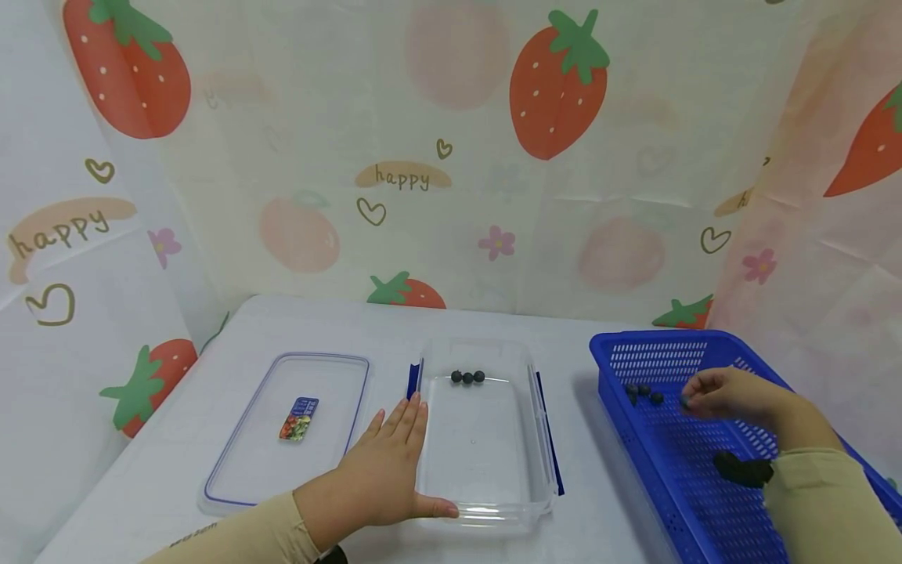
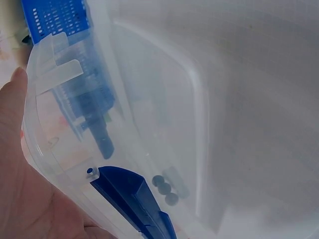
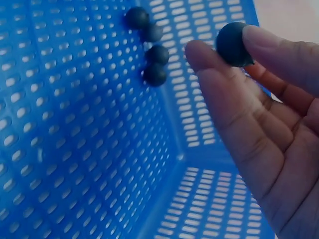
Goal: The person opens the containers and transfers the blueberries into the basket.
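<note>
My right hand (image 1: 736,399) pinches a dark blueberry (image 3: 233,45) between thumb and fingertips, over the blue perforated basket (image 1: 705,501). Several more blueberries (image 3: 154,55) lie together in that basket, by its side wall. With fingers straight, my left hand (image 1: 384,478) rests along the left side of a clear plastic container (image 1: 493,513), its thumb at the near rim. Inside the container, three blueberries (image 1: 467,377) sit in a row toward the far end. Blue side clips (image 2: 132,194) hang folded outward from the container.
To the left on the white-covered table (image 1: 564,540) lies a clear lid (image 1: 243,474) with a blue seal and a printed label (image 1: 299,419). The basket stands on the right, its walls rising around my right hand. A strawberry-print curtain (image 1: 451,258) hangs behind.
</note>
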Tool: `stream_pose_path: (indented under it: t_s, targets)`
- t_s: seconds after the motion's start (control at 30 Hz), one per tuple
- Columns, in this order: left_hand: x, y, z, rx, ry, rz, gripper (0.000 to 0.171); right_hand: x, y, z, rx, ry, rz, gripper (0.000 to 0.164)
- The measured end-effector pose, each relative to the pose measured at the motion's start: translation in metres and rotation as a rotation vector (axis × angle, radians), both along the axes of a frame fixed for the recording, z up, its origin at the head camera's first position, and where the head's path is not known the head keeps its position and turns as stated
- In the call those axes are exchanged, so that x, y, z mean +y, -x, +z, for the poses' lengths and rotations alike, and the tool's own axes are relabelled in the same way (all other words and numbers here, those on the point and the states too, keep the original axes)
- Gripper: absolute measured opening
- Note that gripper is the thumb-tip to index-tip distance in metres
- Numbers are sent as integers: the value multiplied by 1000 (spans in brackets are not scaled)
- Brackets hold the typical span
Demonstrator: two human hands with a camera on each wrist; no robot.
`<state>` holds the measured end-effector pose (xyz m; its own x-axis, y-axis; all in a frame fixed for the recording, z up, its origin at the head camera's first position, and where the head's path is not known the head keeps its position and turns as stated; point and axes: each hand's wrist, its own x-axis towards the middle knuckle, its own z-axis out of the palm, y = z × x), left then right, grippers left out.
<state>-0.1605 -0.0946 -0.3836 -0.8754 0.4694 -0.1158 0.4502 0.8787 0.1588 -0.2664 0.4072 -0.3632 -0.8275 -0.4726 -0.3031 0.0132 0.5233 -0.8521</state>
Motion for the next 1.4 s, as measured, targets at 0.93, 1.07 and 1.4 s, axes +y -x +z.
stream_pose_path:
  t_s: [0.93,1.07,1.4]
  targets:
    - [0,-1,0,6,-3,5,125,25,-7,14,-38,175,-50,14]
    - [0,0,-1,7,3,7,126,11,-4,25,23,151,-42,16]
    - [0,-1,0,3,7,1,129,-47,16,50,200,67,-16,31]
